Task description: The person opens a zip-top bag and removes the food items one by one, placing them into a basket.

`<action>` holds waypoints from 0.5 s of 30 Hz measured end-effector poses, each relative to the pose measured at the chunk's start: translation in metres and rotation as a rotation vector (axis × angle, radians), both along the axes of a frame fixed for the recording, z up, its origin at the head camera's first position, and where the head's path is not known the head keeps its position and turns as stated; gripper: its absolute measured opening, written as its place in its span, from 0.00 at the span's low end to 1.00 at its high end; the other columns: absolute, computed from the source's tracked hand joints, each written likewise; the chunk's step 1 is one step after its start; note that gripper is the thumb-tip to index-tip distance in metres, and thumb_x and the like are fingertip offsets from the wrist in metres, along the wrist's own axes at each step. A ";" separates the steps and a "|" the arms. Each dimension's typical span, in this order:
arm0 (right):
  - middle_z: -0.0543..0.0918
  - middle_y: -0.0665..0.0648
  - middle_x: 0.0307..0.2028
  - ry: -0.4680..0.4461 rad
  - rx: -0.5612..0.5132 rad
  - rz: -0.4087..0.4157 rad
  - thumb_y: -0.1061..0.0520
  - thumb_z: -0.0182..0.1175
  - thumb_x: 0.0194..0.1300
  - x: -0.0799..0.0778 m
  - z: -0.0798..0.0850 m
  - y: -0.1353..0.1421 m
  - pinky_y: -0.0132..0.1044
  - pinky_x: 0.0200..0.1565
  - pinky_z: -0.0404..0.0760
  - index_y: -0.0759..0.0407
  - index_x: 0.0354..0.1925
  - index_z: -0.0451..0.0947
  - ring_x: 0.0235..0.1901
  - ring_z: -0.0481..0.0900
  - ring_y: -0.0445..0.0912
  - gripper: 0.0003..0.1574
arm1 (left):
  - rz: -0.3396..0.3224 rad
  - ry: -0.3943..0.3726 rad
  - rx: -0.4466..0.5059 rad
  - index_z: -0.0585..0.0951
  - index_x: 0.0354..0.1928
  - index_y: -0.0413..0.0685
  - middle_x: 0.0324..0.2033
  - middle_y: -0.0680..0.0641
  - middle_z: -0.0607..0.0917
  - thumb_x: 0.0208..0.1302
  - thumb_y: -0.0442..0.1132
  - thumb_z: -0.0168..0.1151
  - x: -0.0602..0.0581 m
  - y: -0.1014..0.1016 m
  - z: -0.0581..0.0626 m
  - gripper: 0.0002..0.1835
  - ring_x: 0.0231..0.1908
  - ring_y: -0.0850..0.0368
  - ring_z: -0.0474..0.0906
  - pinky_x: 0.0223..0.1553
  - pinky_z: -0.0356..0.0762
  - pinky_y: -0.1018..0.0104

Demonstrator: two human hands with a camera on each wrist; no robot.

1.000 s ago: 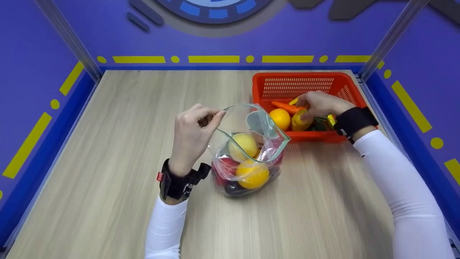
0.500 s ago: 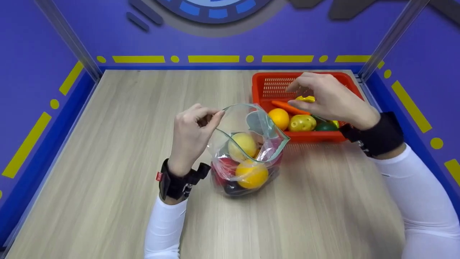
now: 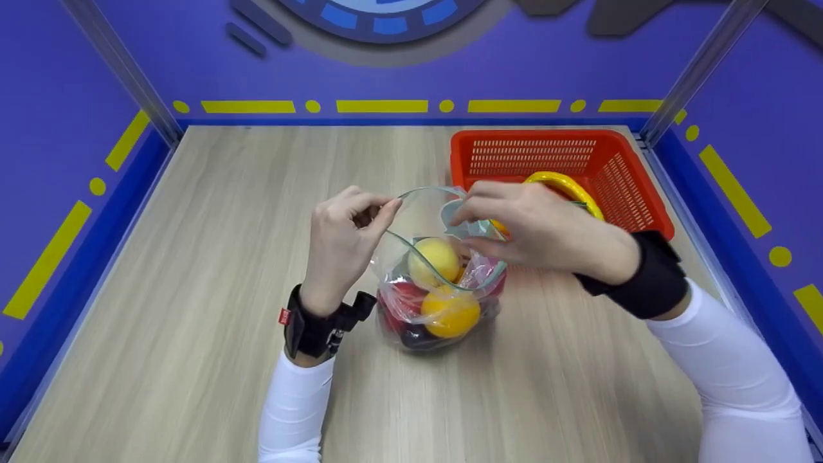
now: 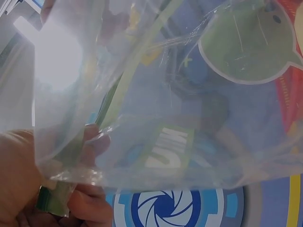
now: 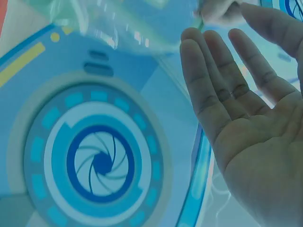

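In the head view my left hand (image 3: 344, 241) pinches the left edge of a clear zip bag (image 3: 392, 273), holding its mouth wide. The left wrist view has the bag's green zip strip (image 4: 113, 101) running up from the pinching fingers. Inside the bag sit a pale yellow round fruit (image 3: 434, 262), an orange (image 3: 451, 312), a red piece (image 3: 404, 301) and a dark one (image 3: 418, 335). My right hand (image 3: 527, 225) reaches over the bag's right edge, thumb and fingers apart. Its bare palm and straight fingers (image 5: 196, 80) show in the right wrist view, holding nothing.
A red basket (image 3: 553, 136) stands behind and right of the bag. A yellow curved banana-like piece (image 3: 569, 185) shows in it, and a bit of orange fruit (image 3: 499, 227) peeks past my right hand, which hides the rest. Purple-blue panels (image 3: 411, 83) wall the wooden table (image 3: 212, 289).
My right hand first touched a yellow potato in the basket, lifted away without it, then came left and down to the bag's right edge. The left hand and bag stayed still.
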State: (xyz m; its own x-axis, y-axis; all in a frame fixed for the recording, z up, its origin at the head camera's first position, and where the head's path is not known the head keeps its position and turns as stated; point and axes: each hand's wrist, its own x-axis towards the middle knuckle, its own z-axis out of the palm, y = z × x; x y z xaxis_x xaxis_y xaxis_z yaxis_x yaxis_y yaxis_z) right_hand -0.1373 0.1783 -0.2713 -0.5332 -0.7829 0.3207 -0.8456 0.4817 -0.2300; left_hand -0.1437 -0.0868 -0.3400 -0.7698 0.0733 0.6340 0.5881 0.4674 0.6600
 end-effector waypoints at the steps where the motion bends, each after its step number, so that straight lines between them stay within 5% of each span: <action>1: 0.87 0.58 0.44 -0.007 0.019 0.015 0.57 0.76 0.64 0.000 -0.003 -0.005 0.38 0.42 0.90 0.59 0.49 0.85 0.36 0.86 0.48 0.16 | -0.001 -0.001 0.001 0.92 0.34 0.40 0.23 0.44 0.82 0.67 0.37 0.73 0.000 0.000 0.000 0.07 0.24 0.60 0.72 0.29 0.67 0.75; 15: 0.87 0.63 0.49 -0.094 0.506 -0.112 0.53 0.71 0.70 -0.032 -0.053 -0.056 0.44 0.48 0.90 0.61 0.59 0.83 0.39 0.87 0.54 0.23 | -0.003 0.004 -0.002 0.92 0.34 0.41 0.22 0.45 0.81 0.67 0.37 0.73 0.000 0.001 0.000 0.07 0.24 0.61 0.71 0.29 0.67 0.75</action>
